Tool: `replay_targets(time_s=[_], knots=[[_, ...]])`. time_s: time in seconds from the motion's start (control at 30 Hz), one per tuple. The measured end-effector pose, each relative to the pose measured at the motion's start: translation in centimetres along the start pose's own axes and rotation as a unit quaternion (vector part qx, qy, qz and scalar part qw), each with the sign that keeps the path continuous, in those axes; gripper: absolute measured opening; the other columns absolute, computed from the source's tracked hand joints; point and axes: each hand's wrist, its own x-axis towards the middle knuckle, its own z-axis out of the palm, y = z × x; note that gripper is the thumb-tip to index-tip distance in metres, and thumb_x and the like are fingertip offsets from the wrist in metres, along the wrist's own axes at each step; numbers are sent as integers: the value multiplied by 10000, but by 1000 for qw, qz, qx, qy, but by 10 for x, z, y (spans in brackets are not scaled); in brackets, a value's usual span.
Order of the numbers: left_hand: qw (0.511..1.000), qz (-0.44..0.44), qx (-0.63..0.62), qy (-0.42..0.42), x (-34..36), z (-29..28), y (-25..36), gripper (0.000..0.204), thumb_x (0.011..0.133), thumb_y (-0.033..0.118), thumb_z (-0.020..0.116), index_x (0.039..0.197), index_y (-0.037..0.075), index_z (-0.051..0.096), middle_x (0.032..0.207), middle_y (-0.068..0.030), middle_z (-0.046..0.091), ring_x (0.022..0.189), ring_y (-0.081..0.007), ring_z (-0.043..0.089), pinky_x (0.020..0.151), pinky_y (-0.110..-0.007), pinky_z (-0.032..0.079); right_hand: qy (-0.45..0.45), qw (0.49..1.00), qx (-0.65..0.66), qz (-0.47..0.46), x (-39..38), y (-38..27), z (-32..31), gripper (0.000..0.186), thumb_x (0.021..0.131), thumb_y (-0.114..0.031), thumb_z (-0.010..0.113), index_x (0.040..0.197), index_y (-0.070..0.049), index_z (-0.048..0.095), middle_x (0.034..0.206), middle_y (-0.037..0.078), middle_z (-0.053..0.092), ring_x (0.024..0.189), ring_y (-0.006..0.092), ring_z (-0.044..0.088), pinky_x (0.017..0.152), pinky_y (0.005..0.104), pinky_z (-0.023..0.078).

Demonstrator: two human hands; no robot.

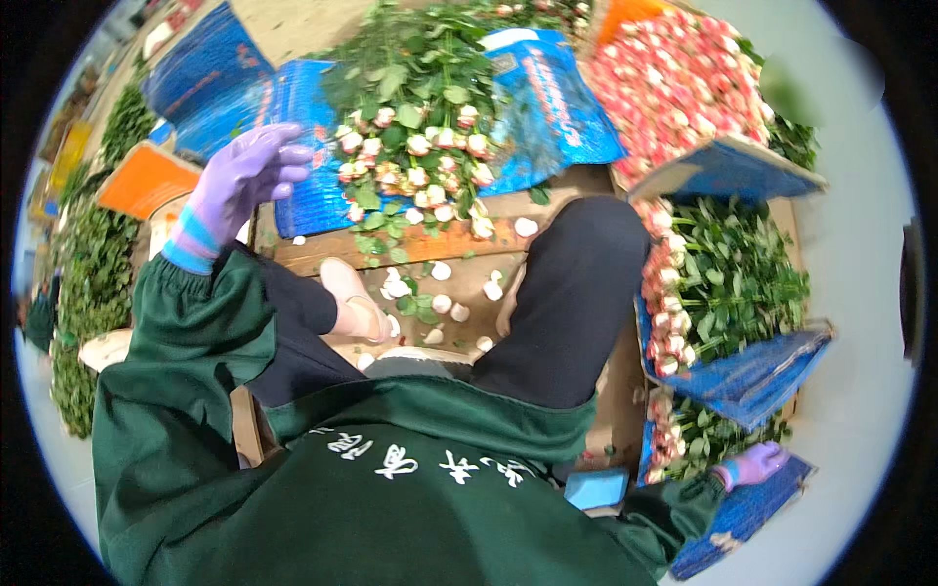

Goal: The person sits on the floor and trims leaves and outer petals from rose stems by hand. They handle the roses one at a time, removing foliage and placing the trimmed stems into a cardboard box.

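Observation:
My left hand (252, 176), in a purple glove with a blue-striped cuff, is raised at the left. Its fingers are apart and bent a little, with nothing held. Beyond it, loose cut roses (418, 161) with pale pink and cream heads lie on a blue wrapping sheet (303, 107), heads toward me and leafy stems pointing away. Far out at the lower right is my right hand (750, 465), gloved alike. It lies over the upper edge of another blue sheet (743, 527), beside a wrapped rose bundle (718, 430). Its fingers are too small and blurred to read.
A large mass of pink roses (679, 83) stands at the upper right, above another bundle (733, 259). A wooden board (469, 239) crosses before my knees. Fallen petals (442, 272) dot the floor by my shoes. Green foliage (93, 293) lines the left, near an orange panel (147, 181).

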Motion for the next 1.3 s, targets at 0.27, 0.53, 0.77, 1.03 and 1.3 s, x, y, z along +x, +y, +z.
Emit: replay_targets(time_s=[0.27,0.53,0.77,1.03,1.3], knots=[[994,-34,-97,-30,77,27,-20,407,912,294,503,1224,35,468,1070,-99,598,917,-175,611,760,-273,516,-291,806,450,-252,-32,-402,-5,381,851,-53,442,1207,72,501,1237,163,522,1153,235,488,995,324,366],[996,1,-94,-5,119,0,-16,427,917,340,502,1196,17,474,1012,-74,608,878,-132,616,730,-225,512,-705,503,217,-451,-197,-595,212,389,858,-248,554,1157,1,553,1056,140,635,967,212,602,860,299,449],[991,-47,-82,98,126,-23,-13,373,932,254,467,1192,-13,481,986,-87,629,828,-109,606,715,-208,478,-661,647,99,-368,-371,-610,378,837,760,-540,607,1317,32,358,1274,242,471,1181,340,468,981,378,370],[983,-118,-82,111,149,-42,-30,341,923,257,478,1165,21,527,988,-86,632,878,-150,607,767,-267,466,-666,720,-15,-193,-449,-631,421,1022,661,-486,721,1384,12,200,1273,230,472,1162,325,487,974,381,381],[986,-120,-93,75,156,-41,-36,345,922,250,471,1180,25,519,1001,-76,629,879,-141,610,770,-267,466,-779,428,127,-440,-358,-631,486,410,714,-174,701,1073,-17,576,969,155,638,825,253,628,750,319,499]])
